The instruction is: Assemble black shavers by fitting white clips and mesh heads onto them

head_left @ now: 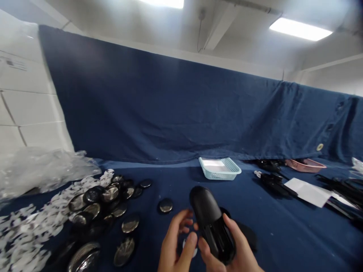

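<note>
My right hand (235, 245) grips a black capsule-shaped plastic housing (208, 223), held tilted with its rounded top toward the upper left. The lower part of the housing has an open recess facing me. To its left is my left hand (177, 241), fingers curved and apart, thumb close to the housing; whether a fingertip touches it I cannot tell. A small white piece (195, 252) shows behind the left thumb, partly hidden. Beyond the right hand lies another dark part (246, 234), mostly covered by the hand and housing.
Several round black, shiny-faced caps (110, 194) are heaped at left, with a single cap (165, 205) nearer the middle. White plastic pieces (42, 230) and clear bags (48, 170) lie farther left. A light-blue basket (221, 175), white paper (307, 192) and pink basket (304, 165) stand beyond.
</note>
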`<state>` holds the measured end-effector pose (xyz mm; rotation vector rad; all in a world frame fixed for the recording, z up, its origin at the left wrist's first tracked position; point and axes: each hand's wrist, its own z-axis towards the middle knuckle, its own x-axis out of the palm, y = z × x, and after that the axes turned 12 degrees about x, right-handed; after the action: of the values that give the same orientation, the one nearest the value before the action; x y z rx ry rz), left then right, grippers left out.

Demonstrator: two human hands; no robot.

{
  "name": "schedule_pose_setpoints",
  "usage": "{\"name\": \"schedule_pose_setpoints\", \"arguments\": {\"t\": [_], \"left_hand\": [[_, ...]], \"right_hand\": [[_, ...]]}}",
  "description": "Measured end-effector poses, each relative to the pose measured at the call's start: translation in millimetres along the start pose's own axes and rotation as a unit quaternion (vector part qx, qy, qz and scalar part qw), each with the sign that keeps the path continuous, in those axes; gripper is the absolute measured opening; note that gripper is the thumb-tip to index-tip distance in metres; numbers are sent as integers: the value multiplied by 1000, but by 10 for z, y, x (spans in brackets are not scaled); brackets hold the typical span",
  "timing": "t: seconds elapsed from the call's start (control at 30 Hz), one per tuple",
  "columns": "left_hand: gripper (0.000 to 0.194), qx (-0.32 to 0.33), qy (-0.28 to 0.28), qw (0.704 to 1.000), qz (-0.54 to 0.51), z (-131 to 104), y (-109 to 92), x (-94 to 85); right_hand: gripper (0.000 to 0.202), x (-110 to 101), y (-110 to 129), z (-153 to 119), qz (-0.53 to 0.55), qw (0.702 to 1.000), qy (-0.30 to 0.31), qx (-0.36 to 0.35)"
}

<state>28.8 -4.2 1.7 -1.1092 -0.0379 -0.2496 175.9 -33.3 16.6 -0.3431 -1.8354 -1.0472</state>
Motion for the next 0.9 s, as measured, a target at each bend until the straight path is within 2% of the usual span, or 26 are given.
{"name": "schedule_pose_setpoints", "arguments": {"t": [0.07, 0.1, 0.17, 0.27, 0.37, 0.43, 0.5, 0.57, 0.63, 0.77, 0.9], "left_hand": [[65, -21, 3, 998, -57, 38, 37, -26], [70, -27, 8, 997, -78, 59, 50, -38], [81, -29, 13, 994, -108, 100, 55, -60], [91, -61, 34, 976, -204, 145, 19, -83], [81, -146, 61, 930, -333, 166, -31, -100], [73, -184, 48, 913, -361, 178, -53, -116], [61, -190, 0, 926, -325, 199, -66, -136], [44, -171, -54, 958, -222, 230, -73, -158], [36, -134, -86, 982, -99, 258, -84, -174], [34, -87, -32, 995, 36, 265, -124, -159], [32, -85, 4, 988, 128, 223, -166, -113]], "right_hand": [[67, 11, -24, 117, 33, 993, 86, 79], [66, 9, -31, 158, 32, 988, 119, 88], [62, -4, -50, 213, 39, 987, 142, 68], [55, -51, -117, 265, 56, 992, 108, 42], [58, -153, -224, 326, 42, 997, 55, 44], [63, -228, -280, 368, 30, 998, 13, 49], [63, -271, -295, 392, 25, 997, -49, 49], [60, -259, -263, 390, 2, 993, -112, 39], [56, -198, -209, 365, -41, 987, -155, 10], [64, -76, -178, 305, -128, 972, -194, -35], [65, -188, -304, 266, -173, 951, -253, -46]]}}
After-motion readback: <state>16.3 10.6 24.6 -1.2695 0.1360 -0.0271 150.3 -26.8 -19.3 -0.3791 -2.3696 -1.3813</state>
